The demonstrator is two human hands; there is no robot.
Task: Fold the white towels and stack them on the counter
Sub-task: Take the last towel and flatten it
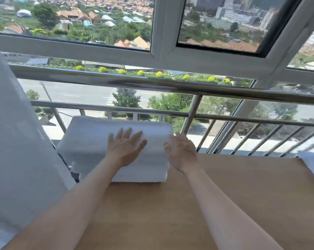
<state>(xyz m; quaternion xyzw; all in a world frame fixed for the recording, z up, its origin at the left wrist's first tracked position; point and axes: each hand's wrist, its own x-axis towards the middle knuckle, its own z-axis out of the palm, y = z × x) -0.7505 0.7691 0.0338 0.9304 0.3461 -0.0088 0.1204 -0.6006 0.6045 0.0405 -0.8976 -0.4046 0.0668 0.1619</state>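
A stack of folded white towels [91,139] sits at the far left corner of the wooden counter [242,195]. My left hand [124,147] lies flat on top of the stack, fingers spread, holding nothing. My right hand [181,150] is open against the stack's right side, palm facing the towels. Another white towel [313,163] lies at the counter's far right edge, partly cut off by the frame.
A sheer white curtain [13,141] hangs at the left, beside the stack. Behind the counter runs a metal railing [170,85] in front of the window frame [159,33].
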